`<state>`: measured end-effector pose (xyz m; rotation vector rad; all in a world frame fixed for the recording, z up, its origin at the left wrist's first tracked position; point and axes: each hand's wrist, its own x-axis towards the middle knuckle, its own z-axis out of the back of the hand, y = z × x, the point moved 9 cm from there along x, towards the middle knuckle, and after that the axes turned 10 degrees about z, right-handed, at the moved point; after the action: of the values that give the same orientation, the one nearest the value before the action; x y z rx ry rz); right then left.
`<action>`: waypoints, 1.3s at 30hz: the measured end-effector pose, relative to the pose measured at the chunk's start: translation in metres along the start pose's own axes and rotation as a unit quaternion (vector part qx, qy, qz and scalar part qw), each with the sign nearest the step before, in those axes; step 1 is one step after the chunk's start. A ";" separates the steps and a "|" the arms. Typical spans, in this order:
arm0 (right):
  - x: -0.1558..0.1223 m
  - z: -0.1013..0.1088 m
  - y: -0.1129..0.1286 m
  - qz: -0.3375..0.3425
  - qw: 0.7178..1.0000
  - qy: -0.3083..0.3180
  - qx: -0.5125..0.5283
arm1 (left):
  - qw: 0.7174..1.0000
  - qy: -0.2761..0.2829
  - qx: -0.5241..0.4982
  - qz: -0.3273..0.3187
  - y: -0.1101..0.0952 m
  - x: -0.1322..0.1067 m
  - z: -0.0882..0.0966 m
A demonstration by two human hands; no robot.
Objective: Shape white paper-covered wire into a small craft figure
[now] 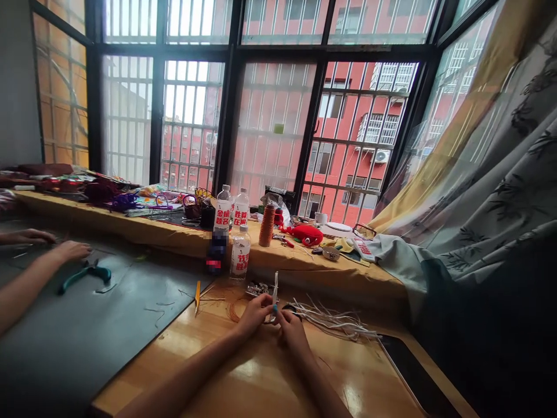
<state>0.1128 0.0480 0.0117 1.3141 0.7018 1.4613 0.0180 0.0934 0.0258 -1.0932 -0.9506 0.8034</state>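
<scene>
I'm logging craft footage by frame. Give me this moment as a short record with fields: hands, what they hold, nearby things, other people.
left hand: pinching the base of a thin white strip, held upright
right hand: against the left hand, on the same strip
surface: wooden table
nearby: loose white strips right of the hands; yellow pencil to the left; bottle behind
other person: two hands on a grey mat, beside green pliers

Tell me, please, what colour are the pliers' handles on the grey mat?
Teal green, on the pliers in the head view.
</scene>
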 end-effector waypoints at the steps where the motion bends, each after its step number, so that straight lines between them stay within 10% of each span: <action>1: -0.001 -0.003 0.004 0.009 1.000 0.020 -0.014 | 1.000 -0.010 -0.008 0.004 0.002 0.001 0.003; 16: -0.002 -0.008 0.000 0.008 0.999 0.046 -0.016 | 0.996 -0.042 -0.029 0.075 0.012 0.002 0.011; 31: 0.000 -0.007 -0.002 -0.020 0.993 0.036 0.114 | 0.975 -0.116 0.166 -0.091 -0.023 -0.010 0.021; 39: 0.004 0.011 -0.009 -0.030 0.976 -0.054 0.208 | 0.980 -0.034 0.165 -0.103 -0.022 -0.012 0.004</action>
<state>0.1264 0.0520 0.0080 1.6604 1.0021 1.2221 0.0112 0.0779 0.0452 -0.6723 -0.9308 0.7964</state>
